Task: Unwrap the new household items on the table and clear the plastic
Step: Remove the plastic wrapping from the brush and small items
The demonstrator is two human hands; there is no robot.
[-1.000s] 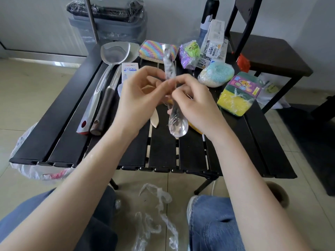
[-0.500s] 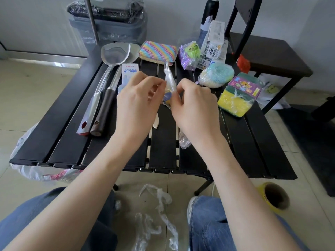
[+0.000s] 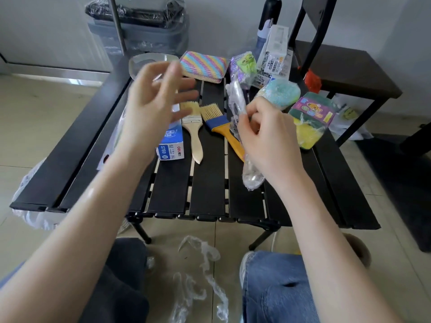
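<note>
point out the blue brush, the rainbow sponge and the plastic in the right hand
blue brush (image 3: 215,120): head view, on its blue ferrule
rainbow sponge (image 3: 204,66): head view, middle of its striped top
plastic (image 3: 253,179): head view, bulging lower end below the right hand (image 3: 270,138)

Left hand (image 3: 154,106) raised, fingers spread and blurred, holding nothing, right hand (image 3: 265,136) beside it, fingers curled in a pinching grip

Bare forearms without sleeves, blue denim jeans (image 3: 277,290) (faded at the knee), white shoe (image 3: 245,264)

The right hand (image 3: 268,138) gripped a plastic-wrapped spoon (image 3: 242,145) above the table (image 3: 210,194); the left hand (image 3: 154,106) was spread, blurred.
</note>
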